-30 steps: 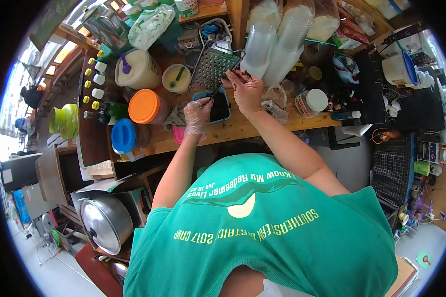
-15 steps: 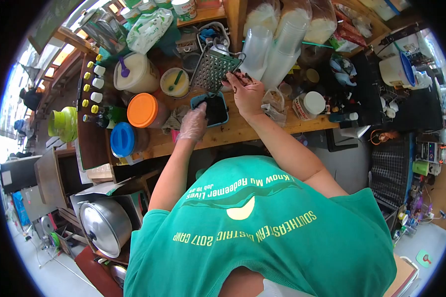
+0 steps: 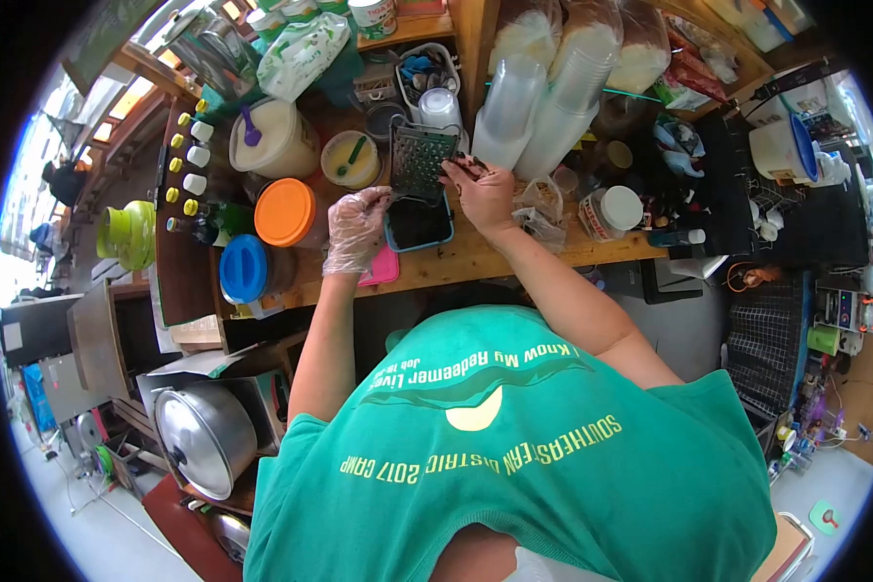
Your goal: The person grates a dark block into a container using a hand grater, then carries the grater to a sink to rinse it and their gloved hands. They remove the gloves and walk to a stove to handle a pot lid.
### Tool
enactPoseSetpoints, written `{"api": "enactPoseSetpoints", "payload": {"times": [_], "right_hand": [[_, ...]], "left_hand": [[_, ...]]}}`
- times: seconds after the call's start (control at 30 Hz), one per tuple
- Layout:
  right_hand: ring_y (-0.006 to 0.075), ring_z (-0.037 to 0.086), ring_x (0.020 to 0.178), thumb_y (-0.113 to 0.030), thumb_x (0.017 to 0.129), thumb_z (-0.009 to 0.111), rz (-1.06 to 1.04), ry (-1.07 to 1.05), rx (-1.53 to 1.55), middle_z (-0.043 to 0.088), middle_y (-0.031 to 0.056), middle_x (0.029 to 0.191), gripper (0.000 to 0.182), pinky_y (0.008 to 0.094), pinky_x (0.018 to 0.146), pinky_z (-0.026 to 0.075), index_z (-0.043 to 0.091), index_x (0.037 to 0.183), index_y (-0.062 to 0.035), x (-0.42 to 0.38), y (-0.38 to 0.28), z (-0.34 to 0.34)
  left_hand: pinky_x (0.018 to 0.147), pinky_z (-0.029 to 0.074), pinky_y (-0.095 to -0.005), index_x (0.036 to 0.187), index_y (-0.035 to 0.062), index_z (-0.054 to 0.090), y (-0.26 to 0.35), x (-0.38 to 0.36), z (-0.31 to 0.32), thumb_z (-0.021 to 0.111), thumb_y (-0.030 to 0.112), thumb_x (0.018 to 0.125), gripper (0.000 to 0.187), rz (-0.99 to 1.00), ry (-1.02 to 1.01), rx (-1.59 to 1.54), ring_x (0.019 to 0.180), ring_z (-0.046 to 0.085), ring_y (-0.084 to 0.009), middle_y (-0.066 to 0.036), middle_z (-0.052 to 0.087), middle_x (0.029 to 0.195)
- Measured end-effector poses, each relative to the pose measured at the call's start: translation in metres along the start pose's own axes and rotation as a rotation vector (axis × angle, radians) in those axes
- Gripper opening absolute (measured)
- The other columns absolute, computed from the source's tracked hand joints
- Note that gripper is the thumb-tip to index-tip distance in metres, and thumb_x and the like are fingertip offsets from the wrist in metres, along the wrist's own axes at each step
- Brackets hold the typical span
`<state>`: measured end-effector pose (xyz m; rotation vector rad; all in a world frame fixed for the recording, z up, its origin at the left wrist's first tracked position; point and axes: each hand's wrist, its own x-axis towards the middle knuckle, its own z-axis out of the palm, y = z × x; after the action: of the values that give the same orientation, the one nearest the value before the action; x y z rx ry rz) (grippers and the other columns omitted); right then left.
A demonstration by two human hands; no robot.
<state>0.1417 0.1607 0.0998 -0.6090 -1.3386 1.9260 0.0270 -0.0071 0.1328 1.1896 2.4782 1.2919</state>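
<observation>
From my remote view, the wooden bench (image 3: 480,254) is the biggest thing in reach, with tall stacked clear plastic cups (image 3: 558,121) standing just beyond the right hand. On the near part of it, the flat grey metal grater (image 3: 425,155), rectangular and full of holes, lies tilted over the far part of the blue-rimmed rectangular plastic tub (image 3: 422,247), whose contents are dark.

I judge the grater stiff and fairly light, its perforated face rough enough to snag thin plastic. I'd take it by the side frame or far end and keep fingertips off the face. The tub looks light and a little flexible, so I'd steady it by two opposite rims.

The right hand (image 3: 488,199), dark-smeared, seems clamped on the grater's right edge. The left hand (image 3: 356,223), in a clear plastic glove, is bunched, fingertips together by the grater's lower left corner; I can't tell whether it touches the metal or pinches anything. That loose film would probably slip on smooth metal.

A flat pink plastic piece (image 3: 383,267) shows below the left hand. Smallest are the dark bits (image 3: 470,167) at the right fingers, likely soft and crumbly, best cupped lightly.
</observation>
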Motion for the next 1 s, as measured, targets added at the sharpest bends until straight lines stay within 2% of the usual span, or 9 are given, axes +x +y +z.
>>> {"api": "enactPoseSetpoints", "payload": {"times": [0.17, 0.2, 0.27, 0.37, 0.47, 0.67, 0.73, 0.8, 1.0], "right_hand": [[0.0150, 0.065, 0.081, 0.003, 0.085, 0.067, -0.010, 0.038, -0.003, 0.066, 0.0094, 0.090, 0.009, 0.0299, 0.072, 0.061, 0.062, 0.091, 0.0072, 0.004, 0.001, -0.004], [0.0155, 0.065, 0.081, 0.004, 0.085, 0.067, -0.012, 0.053, 0.022, 0.066, 0.0094, 0.090, 0.010, 0.0301, 0.072, 0.061, 0.061, 0.092, 0.0074, 0.005, 0.001, -0.003], [0.0160, 0.065, 0.081, 0.005, 0.085, 0.067, -0.018, 0.058, 0.046, 0.066, 0.0094, 0.090, 0.011, 0.0303, 0.073, 0.061, 0.061, 0.093, 0.0075, 0.007, 0.001, 0.001], [0.0116, 0.065, 0.073, 0.000, 0.085, 0.069, -0.052, 0.120, 0.154, 0.068, 0.0082, 0.087, 0.013, 0.0249, 0.065, 0.058, 0.065, 0.093, 0.0104, -0.002, 0.006, -0.002], [0.0118, 0.066, 0.072, 0.000, 0.085, 0.069, -0.076, 0.096, 0.089, 0.068, 0.0081, 0.086, 0.013, 0.0242, 0.065, 0.057, 0.065, 0.092, 0.0101, 0.010, -0.006, 0.003], [0.0107, 0.066, 0.070, 0.000, 0.085, 0.070, -0.065, 0.086, 0.043, 0.068, 0.0063, 0.082, 0.012, 0.0227, 0.063, 0.055, 0.065, 0.091, 0.0086, 0.016, -0.011, 0.002], [0.0101, 0.065, 0.070, 0.000, 0.085, 0.069, -0.108, 0.067, 0.104, 0.068, 0.0058, 0.082, 0.010, 0.0221, 0.062, 0.054, 0.065, 0.090, 0.0080, 0.010, -0.004, -0.003], [0.0098, 0.065, 0.069, 0.000, 0.085, 0.069, -0.095, 0.062, 0.100, 0.068, 0.0061, 0.081, 0.009, 0.0220, 0.062, 0.054, 0.065, 0.087, 0.0079, 0.013, -0.011, -0.003], [0.0129, 0.066, 0.074, 0.003, 0.084, 0.068, -0.064, 0.087, 0.244, 0.067, 0.0091, 0.087, 0.010, 0.0256, 0.068, 0.059, 0.063, 0.092, 0.0081, 0.008, -0.027, -0.004]], "left_hand": [[0.074, 0.054, -0.0372, 0.101, 0.0041, 0.069, 0.002, -0.010, 0.020, 0.065, 0.007, 0.083, 0.019, 0.224, 0.019, 0.035, 0.082, 0.069, -0.0303, -0.017, 0.070, 0.089], [0.080, 0.053, -0.0392, 0.106, 0.0043, 0.067, -0.004, -0.018, 0.030, 0.064, 0.006, 0.082, 0.024, 0.097, -0.182, 0.329, 0.092, 0.067, -0.0326, -0.019, 0.068, 0.101], [0.085, 0.052, -0.0421, 0.108, 0.0040, 0.064, -0.025, -0.030, 0.049, 0.063, 0.010, 0.082, 0.026, 0.351, -0.291, 0.455, 0.097, 0.063, -0.0370, -0.022, 0.065, 0.107], [0.092, 0.049, -0.0425, 0.108, 0.0016, 0.062, -0.031, -0.033, 0.067, 0.063, 0.012, 0.082, 0.028, 0.226, -0.139, 0.371, 0.106, 0.059, -0.0383, -0.022, 0.062, 0.117], [0.092, 0.049, -0.0415, 0.107, 0.0009, 0.062, -0.010, -0.024, 0.056, 0.063, 0.010, 0.082, 0.027, 0.282, -0.116, 0.314, 0.105, 0.060, -0.0378, -0.020, 0.063, 0.116], [0.091, 0.051, -0.0405, 0.103, 0.0039, 0.065, -0.031, -0.038, 0.064, 0.064, 0.007, 0.081, 0.022, 0.270, -0.099, 0.242, 0.104, 0.062, -0.0352, -0.018, 0.065, 0.113], [0.090, 0.051, -0.0389, 0.102, 0.0036, 0.067, -0.034, -0.049, 0.065, 0.064, 0.007, 0.082, 0.021, 0.150, -0.141, 0.237, 0.102, 0.064, -0.0344, -0.018, 0.066, 0.110], [0.088, 0.052, -0.0394, 0.099, 0.0015, 0.068, -0.032, -0.040, 0.067, 0.062, 0.008, 0.083, 0.018, 0.062, -0.045, 0.115, 0.100, 0.064, -0.0340, -0.019, 0.067, 0.108], [0.080, 0.054, -0.0396, 0.096, 0.0038, 0.069, -0.030, -0.049, 0.069, 0.065, 0.010, 0.081, 0.017, 0.033, -0.098, 0.139, 0.089, 0.067, -0.0331, -0.017, 0.069, 0.097]]}}
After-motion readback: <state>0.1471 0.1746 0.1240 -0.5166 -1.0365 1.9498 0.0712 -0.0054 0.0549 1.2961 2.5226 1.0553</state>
